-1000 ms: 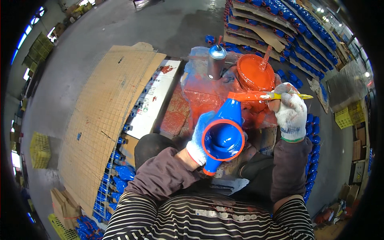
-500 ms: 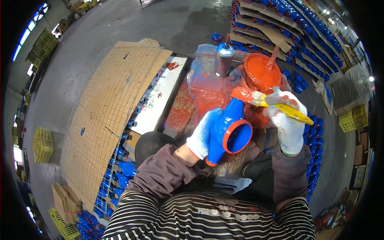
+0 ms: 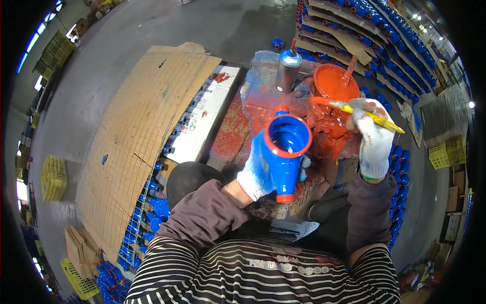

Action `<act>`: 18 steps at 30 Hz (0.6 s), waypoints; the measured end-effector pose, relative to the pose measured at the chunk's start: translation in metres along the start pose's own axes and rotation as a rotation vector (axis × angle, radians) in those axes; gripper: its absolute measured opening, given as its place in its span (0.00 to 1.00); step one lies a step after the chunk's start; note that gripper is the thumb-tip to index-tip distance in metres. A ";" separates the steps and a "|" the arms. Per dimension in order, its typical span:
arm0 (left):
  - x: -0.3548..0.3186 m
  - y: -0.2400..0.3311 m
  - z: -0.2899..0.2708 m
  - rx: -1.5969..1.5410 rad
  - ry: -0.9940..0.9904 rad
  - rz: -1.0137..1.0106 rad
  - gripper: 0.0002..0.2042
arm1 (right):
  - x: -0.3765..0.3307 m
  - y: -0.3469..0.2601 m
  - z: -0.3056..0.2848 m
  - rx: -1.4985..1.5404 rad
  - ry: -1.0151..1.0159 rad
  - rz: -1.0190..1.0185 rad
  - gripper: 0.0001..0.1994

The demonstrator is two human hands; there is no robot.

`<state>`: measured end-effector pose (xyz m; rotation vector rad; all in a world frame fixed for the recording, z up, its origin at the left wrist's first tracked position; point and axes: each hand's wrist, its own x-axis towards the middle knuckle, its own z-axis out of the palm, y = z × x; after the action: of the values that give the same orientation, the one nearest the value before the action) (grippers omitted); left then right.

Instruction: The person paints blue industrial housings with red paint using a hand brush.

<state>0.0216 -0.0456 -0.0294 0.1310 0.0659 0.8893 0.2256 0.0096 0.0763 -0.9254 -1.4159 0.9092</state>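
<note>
Head view: the white-and-blue gloved left hand (image 3: 257,173) is clamped around the glossy blue hollow fitting with red rims (image 3: 283,169) at centre. At the fitting's 2 o'clock, the white gloved right hand (image 3: 373,125) grips the yellow-handled, red-bristled paintbrush (image 3: 346,108), bristles clear of the fitting; the round red paint tub (image 3: 316,80) sits at 1 o'clock.

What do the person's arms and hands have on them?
Knitted white gloves! The left glove is stained blue and has a red edge; the right glove has reddish smudges and a green edge. Dark purplish-brown sleeves cover the forearms. Higher up are black-and-white striped sleeves.
</note>
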 end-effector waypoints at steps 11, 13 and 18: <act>-0.035 0.031 0.025 -0.012 0.167 0.212 0.22 | -0.092 0.119 0.002 -0.990 -0.347 -0.209 0.08; -0.039 0.024 0.021 0.065 0.315 0.223 0.19 | -0.136 0.156 0.017 -1.140 -0.534 -0.166 0.07; -0.050 0.026 0.017 0.224 0.056 0.320 0.21 | -0.183 0.202 0.022 -1.432 -0.864 0.118 0.19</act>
<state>-0.0278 -0.0693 -0.0089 0.3324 0.2007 1.2047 0.2160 -0.0813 -0.1818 -1.7393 -2.8918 0.1950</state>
